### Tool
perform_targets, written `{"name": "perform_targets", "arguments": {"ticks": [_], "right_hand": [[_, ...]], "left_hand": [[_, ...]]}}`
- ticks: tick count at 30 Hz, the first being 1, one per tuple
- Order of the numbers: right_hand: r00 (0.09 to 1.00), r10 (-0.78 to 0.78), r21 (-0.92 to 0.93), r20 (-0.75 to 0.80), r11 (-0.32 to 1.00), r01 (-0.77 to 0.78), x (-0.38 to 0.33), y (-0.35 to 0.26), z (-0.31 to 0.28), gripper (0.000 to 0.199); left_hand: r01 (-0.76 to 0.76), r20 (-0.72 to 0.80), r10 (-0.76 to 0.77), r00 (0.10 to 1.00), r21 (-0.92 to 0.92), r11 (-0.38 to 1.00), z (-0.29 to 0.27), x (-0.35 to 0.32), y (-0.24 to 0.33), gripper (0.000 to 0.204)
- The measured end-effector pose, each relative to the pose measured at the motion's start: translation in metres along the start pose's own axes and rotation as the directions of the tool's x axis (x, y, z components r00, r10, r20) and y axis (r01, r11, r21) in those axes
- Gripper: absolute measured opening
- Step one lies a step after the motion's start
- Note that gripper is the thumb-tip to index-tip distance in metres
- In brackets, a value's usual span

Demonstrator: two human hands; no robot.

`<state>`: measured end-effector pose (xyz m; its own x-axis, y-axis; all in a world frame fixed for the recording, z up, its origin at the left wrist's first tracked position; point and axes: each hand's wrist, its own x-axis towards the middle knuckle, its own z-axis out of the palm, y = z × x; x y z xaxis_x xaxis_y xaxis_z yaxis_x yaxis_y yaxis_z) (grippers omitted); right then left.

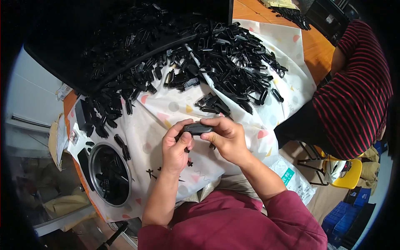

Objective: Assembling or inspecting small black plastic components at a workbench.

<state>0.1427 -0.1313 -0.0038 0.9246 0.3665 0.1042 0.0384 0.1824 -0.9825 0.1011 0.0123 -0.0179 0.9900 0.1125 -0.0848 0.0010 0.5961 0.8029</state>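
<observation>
"Between the left hand [175, 146] and the right hand [228, 137], what is that?"

"A small casing [199, 129], long and narrow, rounded at the ends. It's black, going to dark grey on the upturned face, with a soft sheen and an edge that looks bevelled."

"How is it held?"

"Both hands are nearly closed, fingers curled, just above the cloth [300, 83]. The left has one end between thumb and fingertips; the right pinches the other, forefinger along the far side, thumb on the near. Some dark bit shows under the left fingers, but I can't tell whether it belongs."

"And around them?"

"That cloth is white with pink, yellow and grey shapes, spread over an orange counter [318, 62]. Left of the left forearm [160, 200] lie tiny black pieces [150, 172], then a round metal bowl [129, 183] holding more dark parts [109, 179]."

"Farther off?"

"A great heap [233, 58] of black parts, beside a big loaded black tray [54, 60]. Over on the right, somebody in a striped top [354, 91]."
</observation>
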Motion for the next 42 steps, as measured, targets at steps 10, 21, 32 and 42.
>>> {"name": "perform_targets", "arguments": {"ticks": [10, 21, 32, 42], "right_hand": [[0.996, 0.021, 0.096, 0.089, 0.995, -0.029, -0.014, -0.020, -0.008, 0.028], [0.964, -0.265, -0.866, -0.023, 0.486, 0.113, 0.043, -0.022, -0.060, 0.022], [1.000, -0.010, -1.000, -0.010, 0.021, -0.010, 0.106, 0.006, -0.074, 0.020], [0.961, -0.262, -0.957, 0.086, 0.247, 0.153, 0.088, 0.007, -0.069, 0.025]], "left_hand": [[-0.181, 0.090, 0.174, 0.981, 0.076, 0.981, 0.014, -0.015, 0.005, 0.031], [-0.044, -0.379, -0.095, 0.920, -0.342, 0.939, -0.021, 0.022, 0.009, 0.016], [-0.111, 0.101, -0.053, 0.993, 0.968, -0.224, 0.021, 0.118, -0.009, 0.023], [0.034, -0.045, 0.241, 0.970, 0.998, 0.050, 0.007, 0.094, 0.001, 0.030]]}}
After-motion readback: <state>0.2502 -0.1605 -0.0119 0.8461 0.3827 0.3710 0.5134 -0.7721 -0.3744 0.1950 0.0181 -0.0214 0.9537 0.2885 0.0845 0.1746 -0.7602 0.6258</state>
